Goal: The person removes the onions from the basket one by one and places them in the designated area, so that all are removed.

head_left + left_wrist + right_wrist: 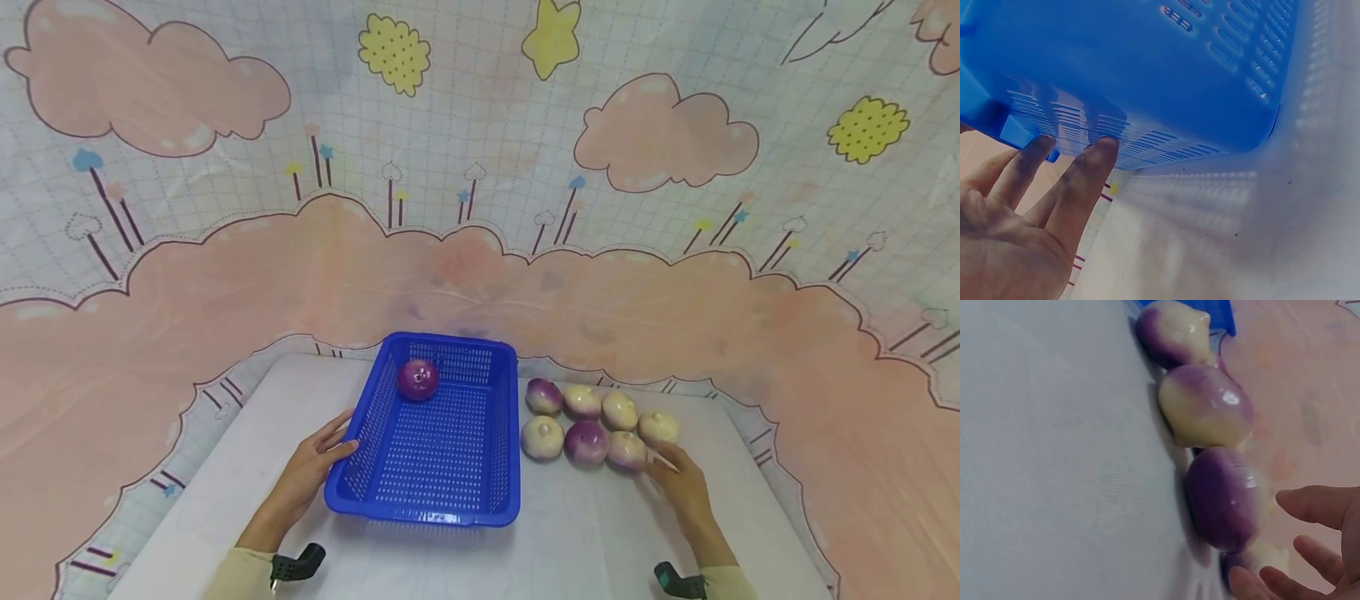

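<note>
A blue perforated plastic basket (431, 517) stands left of centre on the table, with one purple onion (417, 380) in its far left corner. At its left side my left hand (307, 471) touches the rim with the thumb. Straight fingers (1079, 187) lie against the outer wall in the left wrist view. Right of the basket, several purple-and-cream onions sit in two rows. My right hand (682, 483) is at the right end, thumb and fingers spread beside the front-row end onion (627, 451). Whether they touch it I cannot tell. Just behind lies the back-row end onion (658, 427).
A white-covered table (592, 542) carries everything. Behind and around it hangs a patterned cloth (480, 283) with clouds and stars. The back-row onion (543, 396) and front-row onion (542, 437) nearest the basket sit close to its right wall.
</note>
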{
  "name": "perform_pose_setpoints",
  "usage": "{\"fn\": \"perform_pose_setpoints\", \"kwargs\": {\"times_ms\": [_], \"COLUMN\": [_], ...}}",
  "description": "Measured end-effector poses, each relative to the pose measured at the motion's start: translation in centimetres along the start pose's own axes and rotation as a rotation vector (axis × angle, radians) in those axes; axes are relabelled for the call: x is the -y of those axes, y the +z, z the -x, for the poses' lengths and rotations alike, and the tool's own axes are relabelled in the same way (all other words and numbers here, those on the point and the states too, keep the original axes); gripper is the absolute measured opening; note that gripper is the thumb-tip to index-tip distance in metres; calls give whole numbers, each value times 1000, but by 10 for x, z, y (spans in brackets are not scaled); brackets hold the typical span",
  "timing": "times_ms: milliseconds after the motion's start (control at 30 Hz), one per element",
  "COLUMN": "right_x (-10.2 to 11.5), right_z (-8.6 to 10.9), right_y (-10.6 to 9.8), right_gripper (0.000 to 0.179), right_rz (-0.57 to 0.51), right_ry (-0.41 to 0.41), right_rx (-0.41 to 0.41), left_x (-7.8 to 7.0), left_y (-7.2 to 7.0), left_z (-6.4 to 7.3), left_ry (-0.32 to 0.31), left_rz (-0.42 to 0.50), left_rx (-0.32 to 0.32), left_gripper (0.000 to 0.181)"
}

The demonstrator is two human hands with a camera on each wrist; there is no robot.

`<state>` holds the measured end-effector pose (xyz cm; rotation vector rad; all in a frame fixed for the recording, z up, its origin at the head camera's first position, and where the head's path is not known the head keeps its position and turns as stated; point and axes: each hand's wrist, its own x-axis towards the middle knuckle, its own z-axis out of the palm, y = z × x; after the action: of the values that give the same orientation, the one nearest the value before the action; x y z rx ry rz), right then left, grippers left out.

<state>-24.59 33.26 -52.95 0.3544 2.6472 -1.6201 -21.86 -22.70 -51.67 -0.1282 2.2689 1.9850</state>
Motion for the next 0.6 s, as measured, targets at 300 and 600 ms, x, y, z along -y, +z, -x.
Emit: {"fn": "perform_pose_setpoints", "kwargs": {"times_ms": [300,600], "right_x": [21,47], "right_z": [13,28], "right_y": [-15,-19], "right_gripper": [60,59], "right_rz": [-12,-73], "right_ry": [-16,-99], "right_rx": [-86,-58], "left_x": [0,-1], "left_y": [-1,0], "left_z": [0,1], "left_ry": [4,9], "left_rz": [10,6], "left_rx": [6,8], "left_gripper": [68,68]}}
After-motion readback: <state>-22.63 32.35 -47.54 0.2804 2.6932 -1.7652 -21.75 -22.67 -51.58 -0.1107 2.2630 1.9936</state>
